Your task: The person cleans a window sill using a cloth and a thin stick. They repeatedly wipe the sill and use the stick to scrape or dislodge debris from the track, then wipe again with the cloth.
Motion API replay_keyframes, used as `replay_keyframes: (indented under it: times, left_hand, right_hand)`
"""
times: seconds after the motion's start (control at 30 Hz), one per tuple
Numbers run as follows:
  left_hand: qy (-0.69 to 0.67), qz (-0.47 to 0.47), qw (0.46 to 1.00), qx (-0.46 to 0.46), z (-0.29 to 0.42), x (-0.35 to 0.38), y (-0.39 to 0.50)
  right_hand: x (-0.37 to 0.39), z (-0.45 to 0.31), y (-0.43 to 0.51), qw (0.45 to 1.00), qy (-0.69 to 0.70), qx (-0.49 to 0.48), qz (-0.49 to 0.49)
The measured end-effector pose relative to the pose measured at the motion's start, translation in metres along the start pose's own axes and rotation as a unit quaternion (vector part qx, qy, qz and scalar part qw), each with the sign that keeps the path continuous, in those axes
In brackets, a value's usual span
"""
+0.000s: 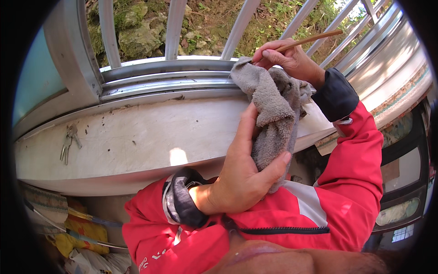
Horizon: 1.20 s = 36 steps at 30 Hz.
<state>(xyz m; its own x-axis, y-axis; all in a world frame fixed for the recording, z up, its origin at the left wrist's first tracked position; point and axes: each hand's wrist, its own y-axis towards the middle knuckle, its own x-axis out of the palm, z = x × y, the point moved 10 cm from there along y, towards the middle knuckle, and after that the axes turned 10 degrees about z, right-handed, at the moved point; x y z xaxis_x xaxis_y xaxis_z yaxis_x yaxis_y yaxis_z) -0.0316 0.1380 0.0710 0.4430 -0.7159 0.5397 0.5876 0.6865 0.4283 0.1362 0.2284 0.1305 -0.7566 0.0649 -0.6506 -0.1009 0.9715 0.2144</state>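
My right hand [285, 58] grips a thin wooden stick [311, 39], whose lower end meets the top of a grey terry cloth [272, 99]. The cloth hangs bunched beside the metal window track [164, 84], over the sill's edge. My left hand [243, 167] is around the lower part of the cloth, thumb in front and fingers behind it. Whether the stick's tip is inside the cloth's fold cannot be seen. Dark specks of dirt lie along the track and on the pale window sill [147, 133].
Several keys [70, 142] lie on the sill at the left, near a sliding window frame [73, 58]. Upright metal bars [176, 27] stand outside, before a mossy slope. Below the sill at left are yellow and white plastic bags [87, 233]; a dark-framed chair [403, 167] stands at right.
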Motion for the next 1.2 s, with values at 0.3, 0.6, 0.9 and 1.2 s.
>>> replay_keyframes:
  times: [0.3, 0.6, 0.9, 1.2]
  left_hand:
    - [0.051, 0.082, 0.992, 0.082, 0.039, -0.043, -0.010]
    - [0.051, 0.180, 0.979, 0.080, 0.083, -0.100, -0.019]
    - [0.076, 0.138, 0.982, 0.104, 0.087, -0.095, -0.023]
    - [0.064, 0.107, 0.990, 0.063, 0.081, -0.094, -0.026]
  right_hand:
    - [0.080, -0.035, 0.061, 0.999, 0.033, -0.039, -0.002]
    - [0.162, -0.098, 0.122, 0.977, 0.058, -0.205, -0.009]
    - [0.130, -0.089, 0.099, 0.977, 0.193, -0.065, 0.068]
    - [0.137, -0.097, 0.114, 0.990, 0.114, -0.079, 0.000]
